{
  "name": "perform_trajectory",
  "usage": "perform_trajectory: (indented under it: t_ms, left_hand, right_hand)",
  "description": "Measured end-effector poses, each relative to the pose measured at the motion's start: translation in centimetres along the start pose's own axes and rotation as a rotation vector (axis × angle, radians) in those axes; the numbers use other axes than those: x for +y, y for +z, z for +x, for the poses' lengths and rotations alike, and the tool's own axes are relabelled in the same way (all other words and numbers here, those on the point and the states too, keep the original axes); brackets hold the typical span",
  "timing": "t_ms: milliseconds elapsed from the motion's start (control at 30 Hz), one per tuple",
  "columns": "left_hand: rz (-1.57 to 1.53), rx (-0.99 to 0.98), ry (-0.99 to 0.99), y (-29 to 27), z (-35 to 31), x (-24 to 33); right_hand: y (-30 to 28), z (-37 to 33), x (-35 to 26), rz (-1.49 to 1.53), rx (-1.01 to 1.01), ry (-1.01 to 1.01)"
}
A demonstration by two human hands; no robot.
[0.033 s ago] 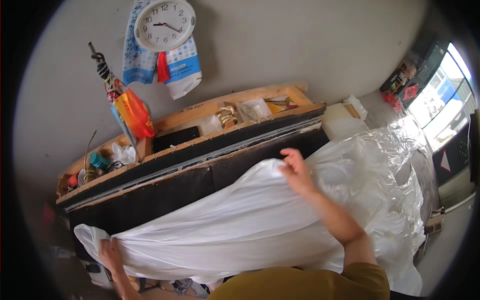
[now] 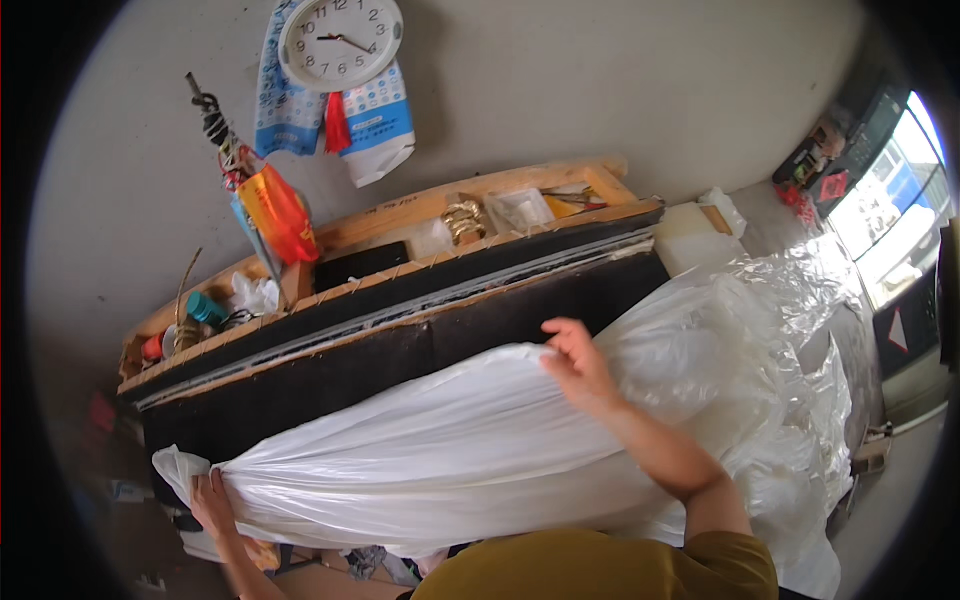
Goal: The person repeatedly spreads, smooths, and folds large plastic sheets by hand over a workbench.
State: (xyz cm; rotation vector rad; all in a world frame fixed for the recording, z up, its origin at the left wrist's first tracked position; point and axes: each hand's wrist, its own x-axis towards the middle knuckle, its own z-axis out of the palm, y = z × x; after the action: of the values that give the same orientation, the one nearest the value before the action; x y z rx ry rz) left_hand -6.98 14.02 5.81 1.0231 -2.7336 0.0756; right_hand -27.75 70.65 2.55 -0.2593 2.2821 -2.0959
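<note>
2 hands work 1 white sheet (image 2: 430, 450), which spreads below a black panel's (image 2: 340, 390) bare strip, centred near 6 o'clock. The left hand (image 2: 213, 505), at 8 o'clock, is closed around gathered sheet; the right hand (image 2: 582, 370), at 4 o'clock, has half-curled fingers touching the upper edge, though whether they pinch it I cannot tell. Above are 1 wall clock (image 2: 340, 65) at 11 o'clock, 1 orange bag (image 2: 278, 212) at 10 and 1 teal container (image 2: 206, 310) at 9. The stretched sheet's long axis runs from 8 to 2 o'clock; its gathered end points to 10.
</note>
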Motion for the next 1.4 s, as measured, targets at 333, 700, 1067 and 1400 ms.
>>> perform_trajectory:
  t_ms: [333,700,1067,1400]
  left_hand:
    - [-1.008,-0.286,0.620,-3.7,-12.4,34.3]
    - [-0.133,0.273,-0.280,3.4,2.9,4.9]
    - [-0.112,0.207,-0.259,3.5,4.3,1.5]
    - [-0.085,0.099,-0.484,6.6,7.2,-7.0]
  right_hand:
    - [7.6,-2.7,-4.7,-0.510,-0.127,-0.523]
    - [12.7,-4.9,-5.0,-0.989,-0.266,-0.615]
    - [-8.3,2.0,-10.1,-1.463,0.768,-0.541]
    - [-11.1,-14.1,3.9,-1.034,0.425,-0.060]
